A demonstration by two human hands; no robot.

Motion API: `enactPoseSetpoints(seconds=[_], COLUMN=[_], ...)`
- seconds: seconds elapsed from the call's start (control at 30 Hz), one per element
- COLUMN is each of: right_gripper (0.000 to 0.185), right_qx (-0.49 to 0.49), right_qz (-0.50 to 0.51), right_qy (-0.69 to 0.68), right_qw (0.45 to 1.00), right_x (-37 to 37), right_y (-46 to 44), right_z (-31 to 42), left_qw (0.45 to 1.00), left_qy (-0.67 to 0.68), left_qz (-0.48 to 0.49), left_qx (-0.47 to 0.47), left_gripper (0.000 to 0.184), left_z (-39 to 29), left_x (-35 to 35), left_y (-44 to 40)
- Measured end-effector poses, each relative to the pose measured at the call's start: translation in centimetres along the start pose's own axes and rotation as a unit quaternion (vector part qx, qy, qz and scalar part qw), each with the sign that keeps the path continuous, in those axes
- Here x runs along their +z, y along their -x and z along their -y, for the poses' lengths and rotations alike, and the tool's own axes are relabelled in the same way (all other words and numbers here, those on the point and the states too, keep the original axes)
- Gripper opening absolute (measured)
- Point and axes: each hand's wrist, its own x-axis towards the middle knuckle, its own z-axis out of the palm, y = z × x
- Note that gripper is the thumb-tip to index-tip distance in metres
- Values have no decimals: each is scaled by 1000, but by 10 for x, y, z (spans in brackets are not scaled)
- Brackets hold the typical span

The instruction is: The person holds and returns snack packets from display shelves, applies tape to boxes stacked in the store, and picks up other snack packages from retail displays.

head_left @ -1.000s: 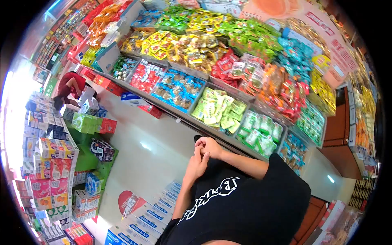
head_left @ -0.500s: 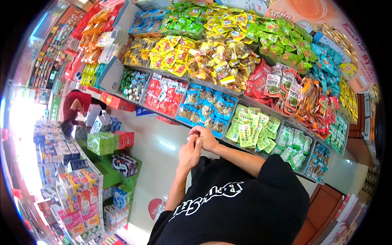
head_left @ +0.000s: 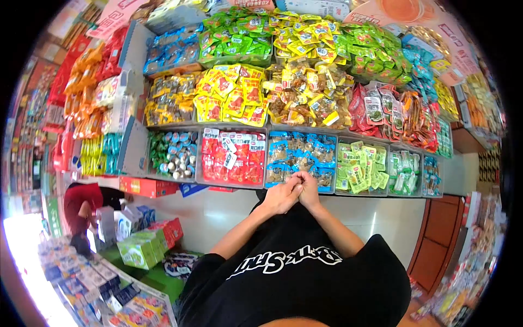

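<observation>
My left hand and my right hand are clasped together in front of my black shirt, fingers curled against each other. No item shows between them, though the inner fingers are hidden. Just beyond them is the front row of the snack display, nearest a bin of blue packets. To its left lies a bin of red packets, to its right a bin of pale green packets. Behind stand piles of yellow packets and brown-and-yellow packets.
A person in red bends at the left beside stacked cartons. A red box sits under the display edge. Wooden cabinet doors stand at the right. Several orange packets hang at the far left.
The view has turned, so the display now runs level across the front and the cartons sit lower left. My clasped hands have stayed together, now before the blue packets.
</observation>
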Motion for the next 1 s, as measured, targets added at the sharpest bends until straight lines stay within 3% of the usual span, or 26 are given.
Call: enactPoseSetpoints(seconds=[0.2, 0.3, 0.4, 0.53, 0.67, 0.7, 0.8, 0.83, 0.93, 1.0], right_gripper=[13, 14, 16, 16, 14, 9, 12, 16, 21, 23], right_qx=[18, 32, 11, 67, 48, 41, 42, 67, 74, 96], right_qz=[-67, -114, -224, -333, -386, -368, -337, -317, -268, -277], right_qy=[18, 11, 33, 2, -45, -84, -48, -4, 10, 16], right_qw=[997, 993, 974, 940, 920, 925, 939, 946, 961, 956], right_x=[24, 21, 21, 16, 45, 56, 87, 92, 110, 125], right_y=[16, 30, 63, 121, 171, 180, 200, 207, 218, 223], right_z=[21, 23, 18, 20, -1, -5, -13, -5, -2, 7], left_qw=[993, 987, 983, 979, 968, 967, 968, 966, 940, 939], left_qy=[-28, 38, 57, 7, -18, -12, 57, 110, 187, 198], left_qz=[45, 9, 13, 146, 156, 196, 159, 208, 284, 281], left_qx=[109, 155, 175, 144, 194, 163, 186, 103, -13, 0], left_gripper=[30, 28, 30, 33, 34, 35, 35, 37, 35, 39], left_z=[23, 24, 14, -7, 4, 8, 42, 51, 58, 81], left_x=[-20, -5, 23, 49, 66, 62, 65, 63, 43, 50], left_y=[3, 8, 17, 41, 77, 85, 107, 114, 136, 141])
